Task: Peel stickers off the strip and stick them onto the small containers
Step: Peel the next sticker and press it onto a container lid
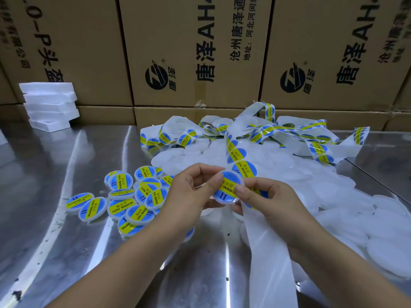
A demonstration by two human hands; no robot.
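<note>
Blue-labelled container (228, 190) sits pinched between the left hand (189, 196) and right hand (274, 204).

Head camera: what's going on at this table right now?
A person's left hand and right hand pinch one small container, thumbs on the blue-and-yellow sticker on top. To the left lie finished containers, to the right blank containers. The sticker strip runs down past the right hand and tangles at the back of the metal table.
</note>
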